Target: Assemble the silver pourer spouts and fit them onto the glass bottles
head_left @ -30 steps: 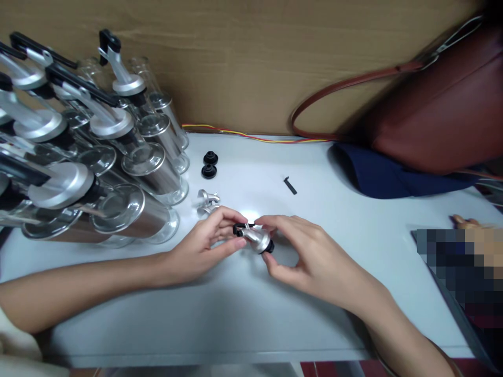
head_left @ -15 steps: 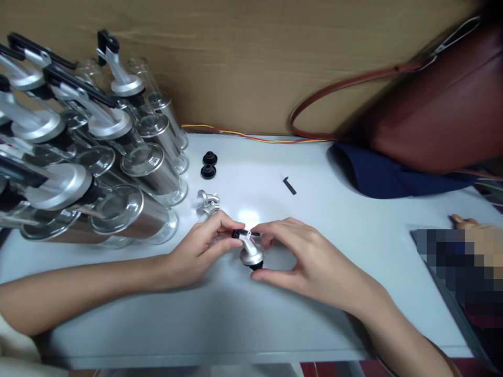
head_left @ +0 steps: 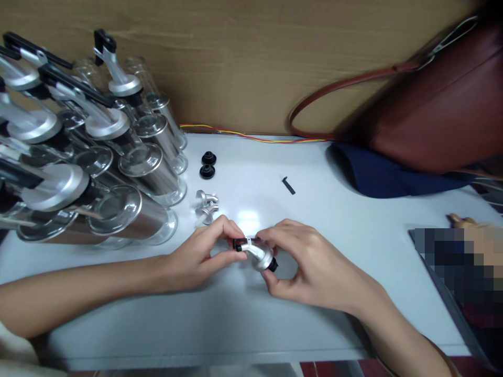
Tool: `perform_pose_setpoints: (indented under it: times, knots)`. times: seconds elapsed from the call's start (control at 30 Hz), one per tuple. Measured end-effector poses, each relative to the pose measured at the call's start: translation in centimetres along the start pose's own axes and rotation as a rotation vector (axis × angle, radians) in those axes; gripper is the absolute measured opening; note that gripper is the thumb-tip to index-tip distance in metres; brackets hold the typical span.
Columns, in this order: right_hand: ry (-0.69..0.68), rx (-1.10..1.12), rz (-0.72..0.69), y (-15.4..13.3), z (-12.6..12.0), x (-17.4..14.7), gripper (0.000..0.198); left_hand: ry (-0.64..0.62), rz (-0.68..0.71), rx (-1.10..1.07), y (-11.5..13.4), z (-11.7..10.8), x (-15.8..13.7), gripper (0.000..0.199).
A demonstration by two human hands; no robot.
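Silver pourer (head_left: 260,256) sits between the person's two hands over the middle of the white tabletop (head_left: 204,324), tilted, its black stopper end toward the right hand (head_left: 314,264). From where I stand, the left hand (head_left: 208,254) pinches its black lever end, while the right hand grips around its collar with curved thumb and fingers. Below the hands, tabletop runs down to the front edge (head_left: 176,360); another broad stretch lies right of the right hand. Room is tighter on the left: two small metal spouts (head_left: 205,212) lie just beyond the left hand's knuckles, and crowded glass-and-metal bottles (head_left: 129,214) stand near the left forearm. Farther back lie two black stoppers (head_left: 207,171) and a black strip (head_left: 288,186). Cardboard (head_left: 243,63) rises behind the back edge, with a red-and-yellow wire (head_left: 236,134) along its foot; a brown bag (head_left: 440,110) rests on navy cloth (head_left: 385,175) at the right
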State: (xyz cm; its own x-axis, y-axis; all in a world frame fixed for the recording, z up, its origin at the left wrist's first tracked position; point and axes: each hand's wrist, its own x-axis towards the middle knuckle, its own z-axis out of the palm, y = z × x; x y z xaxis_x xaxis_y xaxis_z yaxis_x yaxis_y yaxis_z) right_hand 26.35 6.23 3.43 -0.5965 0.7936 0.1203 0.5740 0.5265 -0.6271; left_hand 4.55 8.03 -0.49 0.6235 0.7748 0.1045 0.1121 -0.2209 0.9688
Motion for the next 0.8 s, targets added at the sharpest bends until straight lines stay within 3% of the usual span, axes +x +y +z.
perform_pose_setpoints:
  times: [0.13,0.33,0.5,0.67,0.8]
  knots:
    - [-0.027,-0.005,0.061,0.05,0.02,0.04,0.028,0.026,0.027,0.070,0.18,-0.17,-0.18,0.007]
    - [-0.143,-0.070,0.051,-0.14,0.24,-0.05,0.023,-0.018,-0.049,0.126,0.60,-0.08,0.13,0.015]
    - [-0.029,0.003,-0.085,-0.13,0.42,-0.05,0.022,-0.052,-0.070,0.095,0.55,-0.05,0.29,0.020]
    - [-0.038,-0.009,0.029,-0.12,0.11,0.07,0.017,-0.043,-0.058,0.072,0.61,-0.17,0.24,0.009]
    - [-0.048,-0.059,0.121,-0.17,0.02,0.11,0.035,-0.050,-0.022,0.009,0.29,0.04,0.20,0.006]
